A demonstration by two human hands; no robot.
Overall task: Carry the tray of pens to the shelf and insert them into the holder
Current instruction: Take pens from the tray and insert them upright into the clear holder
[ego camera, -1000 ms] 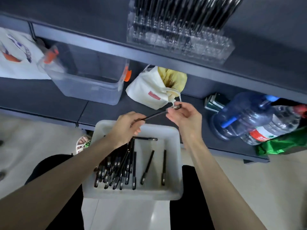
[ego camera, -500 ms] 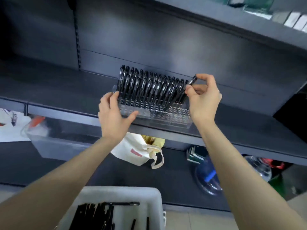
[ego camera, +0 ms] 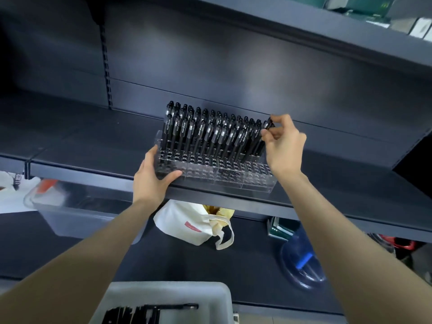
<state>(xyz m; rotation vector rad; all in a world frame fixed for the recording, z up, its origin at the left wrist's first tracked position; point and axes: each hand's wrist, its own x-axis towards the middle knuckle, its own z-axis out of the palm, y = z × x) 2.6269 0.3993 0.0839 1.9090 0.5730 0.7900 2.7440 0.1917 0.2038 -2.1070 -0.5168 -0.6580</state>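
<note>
At the shelf (ego camera: pixel 93 146) edge, twelve o'clock from the tray (ego camera: pixel 210 298), the holder (ego camera: pixel 233 174) is braced at its nine o'clock end by the left hand (ego camera: pixel 152 181), fingers flat, presumably against sliding. Right hand (ego camera: pixel 284 146) pinches one pen (ego camera: pixel 268 123) at its three o'clock end, apparently seating it.
</note>
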